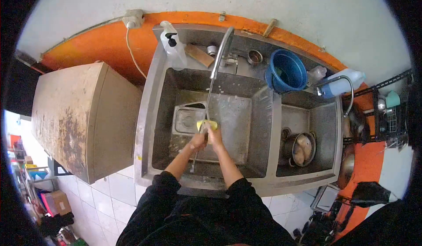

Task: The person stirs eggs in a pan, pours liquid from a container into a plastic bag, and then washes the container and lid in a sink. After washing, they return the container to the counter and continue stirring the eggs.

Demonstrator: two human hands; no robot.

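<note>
Over the large sink basin (pixel 237 145), my two hands are close together. My right hand (pixel 214 136) is closed on a yellow sponge (pixel 206 124). Beside it, my left hand (pixel 198 141) is closed around a thin, metal-looking utensil (pixel 193 164), whose lower end shows below the wrist. Its kind cannot be made out. The faucet's spring spout (pixel 223 52) hangs above the hands, and a thin bright line runs from its tip down to them, perhaps water. Left of the hands, a rectangular metal tray or lid (pixel 187 119) lies on the basin floor.
The smaller right basin holds a pot (pixel 303 149) with pale contents. Along the back ledge stand a pump bottle (pixel 174 50), a brown block (pixel 200 55), a small metal cup (pixel 254 57), a blue bucket (pixel 288 70) and a bluish jug (pixel 343 84). A worn cabinet (pixel 88 118) stands left.
</note>
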